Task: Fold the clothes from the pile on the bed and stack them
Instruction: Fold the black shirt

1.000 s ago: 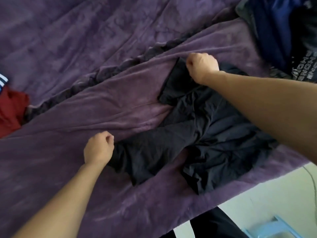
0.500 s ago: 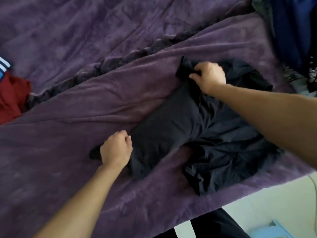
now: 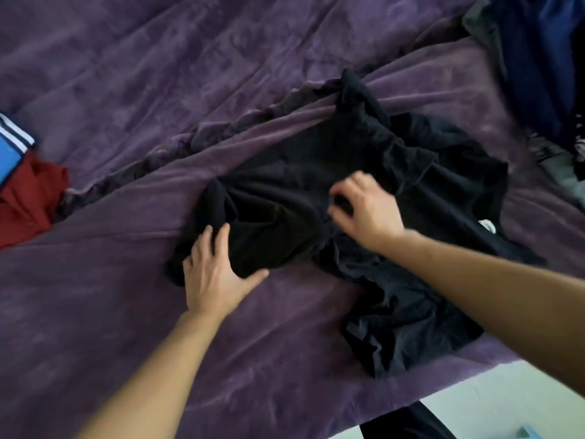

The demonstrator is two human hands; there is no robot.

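Note:
A black garment (image 3: 373,172) lies crumpled on the purple bed cover (image 3: 126,312), its left part bunched in folds. My left hand (image 3: 215,274) rests flat on the garment's left edge, fingers straight and spread. At the garment's middle, my right hand (image 3: 364,210) has its fingers and thumb curled, pinching a fold of black cloth; the hand is blurred. The pile of unfolded clothes (image 3: 538,58), dark blue and grey, sits at the far right corner. A red garment (image 3: 28,198) with a blue, white-striped one (image 3: 9,147) on top lies at the left edge.
The bed's near edge runs along the lower right, with pale floor (image 3: 506,403) beyond it. A ridge in the purple cover (image 3: 152,160) crosses diagonally behind the garment. A small white label (image 3: 487,224) shows on the garment's right side.
Both hands moved inward, bringing the garment's left side toward its middle. My left hand went from a fist to flat on the cloth. My right hand dropped from the top corner to the centre.

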